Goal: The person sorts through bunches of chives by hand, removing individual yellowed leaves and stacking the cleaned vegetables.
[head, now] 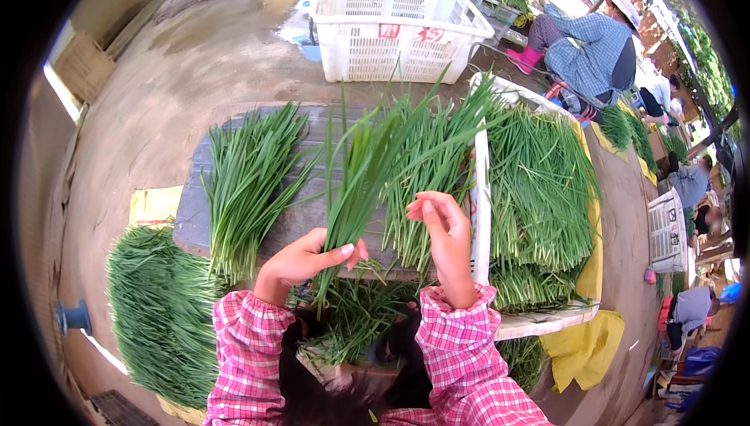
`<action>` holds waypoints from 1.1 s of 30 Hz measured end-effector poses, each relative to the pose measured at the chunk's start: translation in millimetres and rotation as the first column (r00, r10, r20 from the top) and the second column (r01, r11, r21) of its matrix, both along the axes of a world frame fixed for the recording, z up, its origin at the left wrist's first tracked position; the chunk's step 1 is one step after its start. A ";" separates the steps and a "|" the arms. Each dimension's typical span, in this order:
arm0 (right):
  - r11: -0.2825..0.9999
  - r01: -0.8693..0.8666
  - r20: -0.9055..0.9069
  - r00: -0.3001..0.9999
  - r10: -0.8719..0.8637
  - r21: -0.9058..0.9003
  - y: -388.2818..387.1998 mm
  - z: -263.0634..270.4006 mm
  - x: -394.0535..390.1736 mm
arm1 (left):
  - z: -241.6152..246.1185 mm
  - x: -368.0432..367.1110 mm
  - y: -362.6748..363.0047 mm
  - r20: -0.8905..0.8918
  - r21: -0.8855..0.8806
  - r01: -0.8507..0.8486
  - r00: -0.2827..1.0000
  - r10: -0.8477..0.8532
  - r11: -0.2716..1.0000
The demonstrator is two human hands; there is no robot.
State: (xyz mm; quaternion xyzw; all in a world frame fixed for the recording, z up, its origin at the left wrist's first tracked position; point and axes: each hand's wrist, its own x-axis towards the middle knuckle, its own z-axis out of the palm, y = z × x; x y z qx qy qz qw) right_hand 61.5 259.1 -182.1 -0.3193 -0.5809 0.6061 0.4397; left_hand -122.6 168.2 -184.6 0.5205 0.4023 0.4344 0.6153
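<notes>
My left hand (328,256) is closed around the lower stems of a bunch of long green leaves, likely garlic chives (358,174), whose tips fan upward. My right hand (439,221) is raised just right of it, fingers curled with a gap to the thumb and nothing plainly held. Beneath both hands is a dark board (193,192). On its left side lies a separate bunch of chives (246,186); a looser pile of chives (419,162) lies on its right, partly behind the held bunch and my right hand.
At my right, a white crate (481,209) is heaped with chives. A large chive stack (161,309) sits on the floor at left. Loose leaves (363,315) lie below the board. Beyond it stands a white plastic crate (398,45). A person in a checked shirt (592,51) sits at upper right; others are farther off.
</notes>
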 end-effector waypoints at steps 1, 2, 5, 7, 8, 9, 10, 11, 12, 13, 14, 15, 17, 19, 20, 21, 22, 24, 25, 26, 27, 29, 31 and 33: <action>1.000 0.018 -0.036 0.999 -0.019 -0.021 1.0 3.0 2.2 | -2.0 -0.2 -1.3 0.041 -0.006 0.026 0.999 -0.026 1.000; 0.996 0.005 -0.092 0.996 -0.014 -0.092 1.6 3.8 3.6 | -6.7 -2.3 -1.9 0.089 -0.002 0.087 0.992 -0.087 0.996; 0.988 -0.015 -0.191 0.982 -0.014 -0.153 3.1 6.4 7.8 | -11.3 -2.3 -0.6 0.105 0.085 0.246 0.961 -0.255 0.965; 0.982 -0.042 -0.257 0.966 -0.007 -0.184 6.3 7.2 11.9 | -15.6 0.0 0.0 0.158 0.058 0.359 0.918 -0.364 0.931; 0.978 -0.060 -0.300 0.954 -0.002 -0.199 8.5 5.5 14.3 | -16.8 -0.3 0.6 0.165 0.042 0.415 0.894 -0.416 0.909; 0.974 -0.080 -0.344 0.939 0.002 -0.212 9.7 4.2 16.3 | -17.7 -0.8 0.5 0.172 0.027 0.468 0.868 -0.466 0.883; 0.972 -0.071 -0.354 0.935 -0.013 -0.225 8.3 8.8 16.4 | -19.3 -1.6 -0.7 0.185 0.013 0.499 0.850 -0.492 0.867; 0.970 -0.091 -0.365 0.931 0.003 -0.224 7.5 7.6 20.4 | -21.2 -2.8 -2.0 0.194 -0.016 0.517 0.841 -0.504 0.856; 0.968 -0.111 -0.376 0.926 0.019 -0.223 6.8 6.5 24.7 | -23.2 -4.0 -3.2 0.203 -0.045 0.534 0.832 -0.516 0.844; 0.966 -0.135 -0.391 0.920 0.039 -0.223 6.7 5.1 27.5 | -24.0 -5.3 -4.3 0.209 -0.076 0.547 0.826 -0.523 0.834; 0.967 -0.152 -0.396 0.916 0.061 -0.205 7.3 4.7 29.5 | -23.0 -5.3 -5.2 0.200 -0.089 0.535 0.836 -0.512 0.840; 0.973 -0.109 -0.349 0.937 0.031 -0.205 7.4 5.8 29.9 | -22.1 -5.6 -5.2 0.194 -0.091 0.537 0.836 -0.514 0.839; 0.980 -0.023 -0.253 0.967 -0.028 -0.199 7.3 8.0 29.8 | -21.8 -5.4 -5.2 0.184 -0.095 0.538 0.836 -0.516 0.838; 0.986 0.019 -0.273 0.960 -0.064 -0.164 8.4 9.3 31.0 | -23.8 -4.3 -4.8 0.226 -0.086 0.540 0.829 -0.511 0.837; 0.988 0.060 -0.256 0.962 -0.095 -0.142 7.9 12.0 31.2 | -23.2 -4.0 -5.2 0.245 -0.101 0.539 0.828 -0.504 0.837; 0.988 0.099 -0.242 0.962 -0.125 -0.118 7.1 12.6 31.2 | -22.5 -4.1 -5.7 0.262 -0.117 0.536 0.829 -0.495 0.836; 0.991 0.100 -0.225 0.967 -0.119 -0.094 6.5 11.1 34.8 | -21.2 -2.0 -6.3 0.262 -0.086 0.516 0.837 -0.481 0.852; 0.995 0.092 -0.148 0.984 -0.099 -0.048 4.2 17.6 41.8 | -19.4 -4.5 -9.0 0.272 -0.133 0.501 0.848 -0.455 0.855; 0.996 0.086 -0.107 0.990 -0.088 -0.024 2.6 21.3 46.0 | -18.6 -6.7 -11.0 0.278 -0.155 0.493 0.854 -0.441 0.856; 0.996 0.078 -0.088 0.993 -0.081 -0.039 0.5 23.3 51.0 | -20.5 -9.5 -12.1 0.234 -0.138 0.476 0.868 -0.438 0.868; 0.999 0.047 -0.074 0.996 -0.048 -0.014 0.2 26.9 60.0 | -13.5 -7.3 -12.4 0.252 -0.130 0.454 0.875 -0.414 0.881; 0.999 -0.014 -0.046 0.999 0.016 0.038 -7.1 33.0 83.2 | -10.4 0.8 -29.4 0.323 -0.102 0.364 0.892 -0.315 0.926; 0.997 0.000 0.076 0.997 -0.007 0.083 -32.3 46.8 98.0 | 5.3 12.6 -47.7 0.349 -0.138 0.394 0.878 -0.328 0.909; 0.972 -0.035 0.174 0.985 -0.006 0.233 -58.7 53.2 116.3 | 29.8 27.1 -65.6 0.352 -0.170 0.479 0.846 -0.400 0.862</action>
